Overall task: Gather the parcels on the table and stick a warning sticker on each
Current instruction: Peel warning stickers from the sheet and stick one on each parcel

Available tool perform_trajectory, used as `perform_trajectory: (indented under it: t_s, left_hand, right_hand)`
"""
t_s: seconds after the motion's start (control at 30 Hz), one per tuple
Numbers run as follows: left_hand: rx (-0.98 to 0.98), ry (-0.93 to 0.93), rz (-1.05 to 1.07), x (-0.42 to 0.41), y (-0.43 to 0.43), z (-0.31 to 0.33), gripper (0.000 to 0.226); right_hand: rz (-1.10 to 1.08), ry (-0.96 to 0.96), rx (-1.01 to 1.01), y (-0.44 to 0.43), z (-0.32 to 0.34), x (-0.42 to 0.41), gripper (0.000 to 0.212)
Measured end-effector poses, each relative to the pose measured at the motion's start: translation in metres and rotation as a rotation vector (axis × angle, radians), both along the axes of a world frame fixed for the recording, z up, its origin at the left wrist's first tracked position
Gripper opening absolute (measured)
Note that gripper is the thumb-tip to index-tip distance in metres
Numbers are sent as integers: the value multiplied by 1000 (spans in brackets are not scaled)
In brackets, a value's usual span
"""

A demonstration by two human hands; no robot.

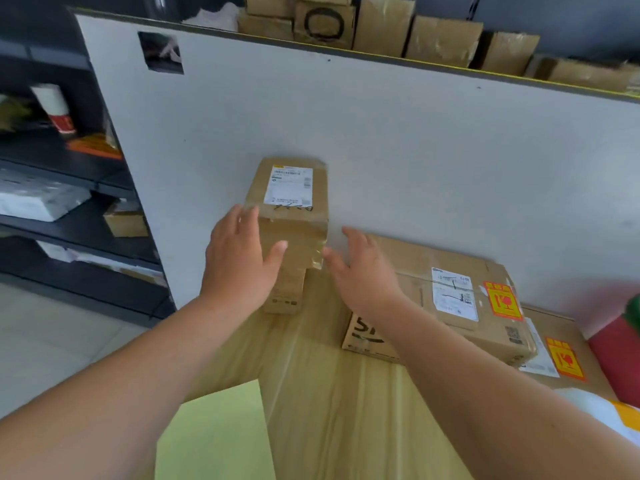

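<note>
A small brown parcel (294, 216) with a white shipping label stands at the far end of the wooden table (329, 393), against the grey partition. My left hand (242, 254) lies spread against its left side. My right hand (363, 271) is open just to its right, fingers apart, not clearly touching it. To the right lies a large flat parcel (450, 306) bearing an orange warning sticker (503, 301). Beneath it, another parcel (571, 355) shows its own orange sticker (565, 358).
A light green sheet (221, 434) lies on the near table. A grey partition (346, 133) backs the table, with cardboard boxes (381, 29) behind its top. Dark shelves (69, 188) with packages stand left. A red object (616, 355) sits at the right edge.
</note>
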State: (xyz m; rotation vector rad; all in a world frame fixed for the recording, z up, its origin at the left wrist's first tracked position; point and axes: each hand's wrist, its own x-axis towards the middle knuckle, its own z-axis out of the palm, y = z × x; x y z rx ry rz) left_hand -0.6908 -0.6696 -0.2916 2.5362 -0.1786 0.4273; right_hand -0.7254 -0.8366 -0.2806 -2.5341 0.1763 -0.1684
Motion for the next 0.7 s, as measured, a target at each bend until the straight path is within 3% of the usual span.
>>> perform_trajectory:
  t_s: [0.17,0.23,0.3,0.47,0.7]
  left_hand:
    - [-192,214,100,44,14,6,70]
    - [-361,367,141,56,11,13,63]
    - [-562,455,164,61,6,17,48]
    - [-718,321,147,20,-6,24,34]
    - [-721,145,-47,-123,-12,23,22]
  right_hand:
    - [-49,32,204,17,2,37,49]
    - [-56,19,291,19,1,46,34]
    - [-77,12,353,22,1,50,36]
    - [-110,-67,427,21,12,21,32]
    - [-102,-98,643,6,20,-124,26]
